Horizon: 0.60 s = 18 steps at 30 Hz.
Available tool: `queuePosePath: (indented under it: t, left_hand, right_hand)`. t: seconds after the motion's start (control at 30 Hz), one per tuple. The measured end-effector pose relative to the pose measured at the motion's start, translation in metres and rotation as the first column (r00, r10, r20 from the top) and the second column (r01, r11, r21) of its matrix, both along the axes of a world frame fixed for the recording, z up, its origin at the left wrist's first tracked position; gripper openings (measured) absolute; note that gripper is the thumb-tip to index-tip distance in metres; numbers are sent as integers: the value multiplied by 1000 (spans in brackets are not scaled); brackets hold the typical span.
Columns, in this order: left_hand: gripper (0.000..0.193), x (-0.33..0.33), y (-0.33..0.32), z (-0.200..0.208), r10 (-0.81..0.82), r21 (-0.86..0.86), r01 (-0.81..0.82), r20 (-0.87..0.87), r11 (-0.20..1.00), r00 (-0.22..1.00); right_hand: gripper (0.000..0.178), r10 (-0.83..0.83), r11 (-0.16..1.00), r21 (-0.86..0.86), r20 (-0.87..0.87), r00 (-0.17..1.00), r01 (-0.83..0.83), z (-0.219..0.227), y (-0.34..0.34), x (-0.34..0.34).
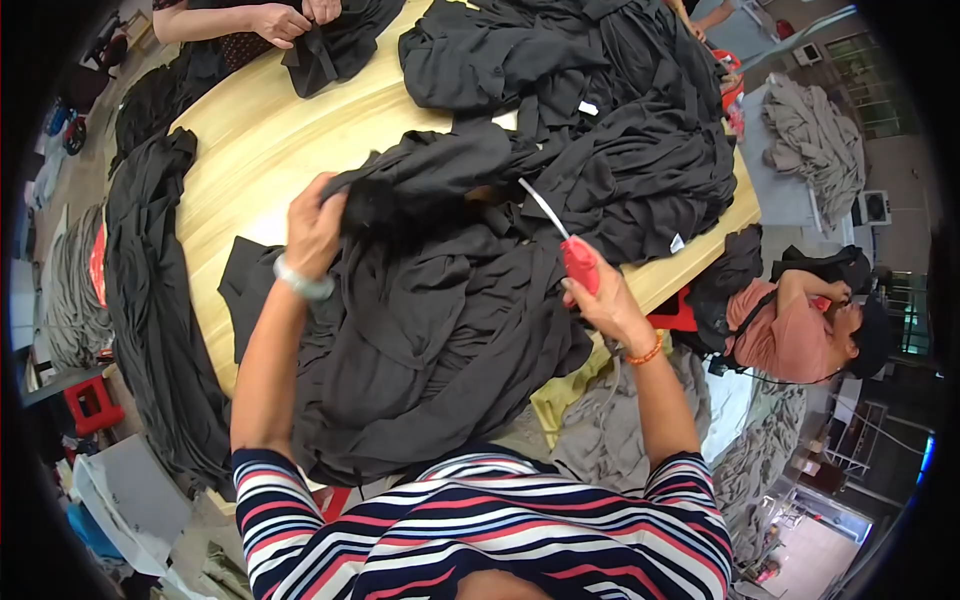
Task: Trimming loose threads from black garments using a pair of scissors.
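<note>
Cloth, dark and crumpled, fills the near side of the bench (250, 130), and both bare hands work at this heap of dark cloth (420, 310). The left hand (315, 225) is closed on the heap's upper left edge, its thumb and fingers pinching a raised fold; a pale wristband (303, 280) circles the wrist below. The right hand (605, 295) is wrapped round the red handle of a slim tool (580, 264), whose thin whitish tip points up and to the left, near the cloth; whether the tip touches it, I cannot tell. An orange bracelet (646, 350) sits on the right wrist.

Beyond the heap, more dark garments (640, 150) lie piled at the far right of the bench, a small white tag (588, 108) showing among them. A long dark bundle (150, 280) runs along the left edge. At the upper left, a co-worker's hands (280, 25) pinch another piece of dark fabric (315, 65) over the bench. On the right, well apart from the tool, is a person in a pink top (775, 325). A pile of grey cloth (815, 140) rests on a pale surface behind, and a red stool (92, 405) stands at the lower left.
</note>
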<state>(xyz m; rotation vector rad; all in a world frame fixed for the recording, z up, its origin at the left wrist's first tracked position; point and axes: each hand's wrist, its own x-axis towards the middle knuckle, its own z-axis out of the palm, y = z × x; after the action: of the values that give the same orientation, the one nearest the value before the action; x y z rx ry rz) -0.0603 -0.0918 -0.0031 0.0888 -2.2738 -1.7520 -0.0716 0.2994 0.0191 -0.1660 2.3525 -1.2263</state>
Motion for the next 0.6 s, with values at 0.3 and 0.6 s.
queuePosePath:
  t: [0.3, 0.6]
  left_hand:
    - [14, 198, 62, 70, -484, 555, 117, 582, 824, 653]
    - [18, 224, 75, 31, 238, 253, -332, 340, 909, 910]
  right_hand:
    - [49, 94, 995, -17, -81, 992, -96, 27, -4, -8]
    - [49, 349, 935, -83, 48, 936, -344, 40, -19, 15]
